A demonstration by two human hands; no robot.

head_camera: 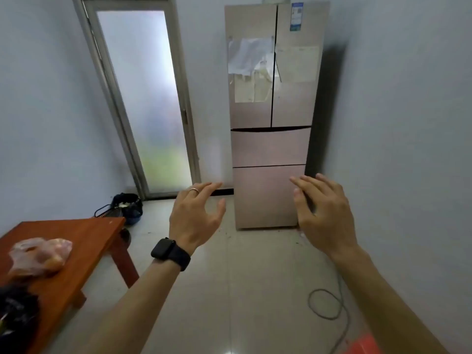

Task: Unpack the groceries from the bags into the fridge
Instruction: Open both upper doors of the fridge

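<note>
A tall pinkish fridge (270, 146) stands against the far wall, with both upper doors and both lower drawers closed and papers stuck on the doors. My left hand (195, 215) and my right hand (321, 213) are stretched out in front of me, fingers relaxed and empty, some way short of the fridge. At the lower left a clear bag of groceries (40, 255) lies on the red-brown wooden table (97, 233). A black bag (18, 312) sits at the table's near end, partly cut off by the frame edge.
A frosted glass door (143, 98) stands left of the fridge. A dark bag and a blue basin (129, 206) sit on the floor by it. A grey cable (329, 305) loops over the tiled floor at the right, near something red (362, 344).
</note>
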